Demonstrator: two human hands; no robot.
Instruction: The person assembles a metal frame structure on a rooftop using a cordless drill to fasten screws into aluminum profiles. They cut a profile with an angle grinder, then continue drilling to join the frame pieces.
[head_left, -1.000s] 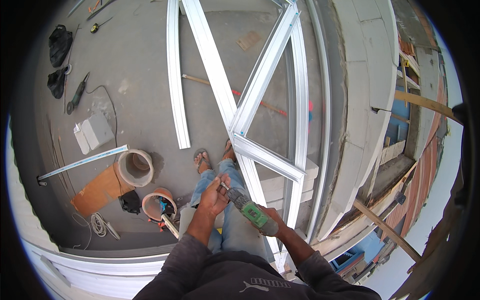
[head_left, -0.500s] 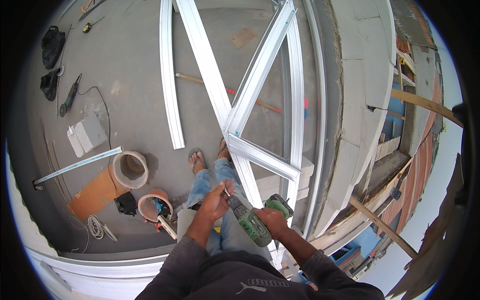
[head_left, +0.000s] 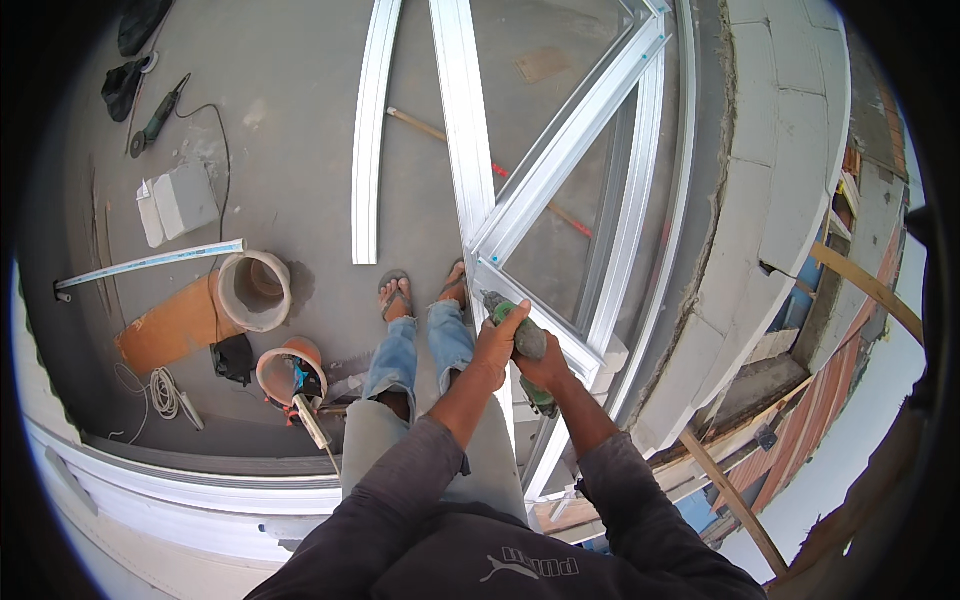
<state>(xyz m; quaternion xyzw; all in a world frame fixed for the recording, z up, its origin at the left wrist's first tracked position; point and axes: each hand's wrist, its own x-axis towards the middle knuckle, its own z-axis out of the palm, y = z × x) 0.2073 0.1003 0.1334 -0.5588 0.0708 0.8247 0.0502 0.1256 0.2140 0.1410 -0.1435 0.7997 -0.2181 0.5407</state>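
A green and black cordless drill (head_left: pixel 531 343) is in both my hands over the silvery metal frame (head_left: pixel 535 310). My right hand (head_left: pixel 546 370) is closed round its handle, with the battery end below. My left hand (head_left: pixel 494 348) is closed on the drill's side, thumb along the body. The drill's front end points away from me, close to the frame's short slanting profile near a joint. My hands and the drill body hide the tip, so contact cannot be made out.
Left of my feet stand a cement-crusted bucket (head_left: pixel 285 290) and an orange bucket (head_left: pixel 268 370) holding tools. An angle grinder (head_left: pixel 150 130), light blocks (head_left: pixel 180 203) and a coiled cable (head_left: pixel 165 392) lie farther left. A block wall (head_left: pixel 775 190) runs along the right.
The drill has swung from pointing up-left near my left fingers to pointing at the frame. My left hand has moved right onto the drill. The view has shifted too.
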